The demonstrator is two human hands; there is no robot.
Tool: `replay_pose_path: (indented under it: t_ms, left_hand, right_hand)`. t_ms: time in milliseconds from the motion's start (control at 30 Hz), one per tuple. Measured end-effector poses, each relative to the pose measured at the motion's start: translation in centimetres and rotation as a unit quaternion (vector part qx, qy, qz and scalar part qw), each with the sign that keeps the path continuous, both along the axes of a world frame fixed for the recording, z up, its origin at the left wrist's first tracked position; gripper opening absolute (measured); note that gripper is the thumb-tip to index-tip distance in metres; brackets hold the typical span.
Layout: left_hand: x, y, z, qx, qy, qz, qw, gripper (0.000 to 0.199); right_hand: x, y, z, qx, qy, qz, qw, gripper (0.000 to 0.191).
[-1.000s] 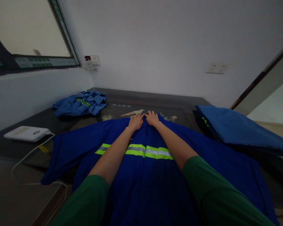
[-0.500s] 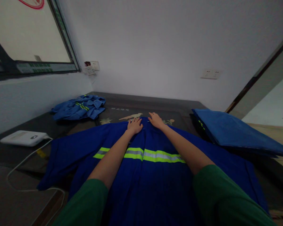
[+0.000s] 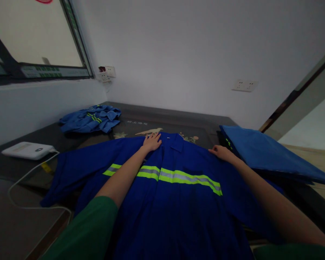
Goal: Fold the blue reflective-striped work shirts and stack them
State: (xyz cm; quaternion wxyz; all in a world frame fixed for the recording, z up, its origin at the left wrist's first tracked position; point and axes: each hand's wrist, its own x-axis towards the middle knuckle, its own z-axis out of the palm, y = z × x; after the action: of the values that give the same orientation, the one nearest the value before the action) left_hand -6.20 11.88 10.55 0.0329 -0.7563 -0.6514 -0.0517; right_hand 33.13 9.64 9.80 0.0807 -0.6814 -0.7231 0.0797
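Note:
A dark blue work jacket (image 3: 184, 209) lies spread out front side up, with a yellow-green and silver reflective band across its chest. My left hand (image 3: 152, 142) rests flat beside the collar, fingers stretched out over the cloth. Over at the jacket's right shoulder, my right hand (image 3: 222, 152) has its fingers curled together, pinching the fabric edge. The collar shows between the two hands, with a small label inside it. My right forearm covers part of the right sleeve.
A crumpled blue garment (image 3: 90, 119) lies at the back left. Near the left edge is a white device (image 3: 28, 150) with a white cable (image 3: 25, 207). Flat folded blue fabric (image 3: 271, 153) is stacked at the right on the dark table (image 3: 176, 115), which meets the wall.
My right hand has moved from the collar out to the right shoulder and closed on its edge. My left hand stays by the collar. The right side of the collar is now uncovered.

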Motion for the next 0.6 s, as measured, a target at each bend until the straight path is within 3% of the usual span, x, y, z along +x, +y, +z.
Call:
replay_pose_path:
  t_ms: [133,267,400,500,600]
  left_hand:
    - [-0.3,0.2,0.1,0.009,-0.001,-0.012,1.000,0.060]
    - [-1.0,-0.7,0.7,0.044,-0.005,-0.042,0.998,0.056]
    - [-2.4,-4.9,1.4,0.056,0.026,-0.071,0.996,0.053]
    - [-3.8,-8.8,1.7,0.018,0.051,-0.025,0.998,0.053]
    - [-5.3,-10.8,1.8,-0.010,0.072,0.034,0.997,0.058]
  right_hand:
    - [3.8,-2.9,1.0,-0.098,0.110,0.090,0.985,0.055]
    - [5.8,-6.7,2.4,-0.047,0.167,0.121,0.977,0.057]
    - [6.9,-9.0,3.3,0.040,0.151,0.130,0.979,0.045]
    - [7.4,-9.5,3.1,0.066,0.137,0.143,0.978,0.040]
    - [8.1,-9.8,2.1,0.050,0.126,0.152,0.979,0.041]
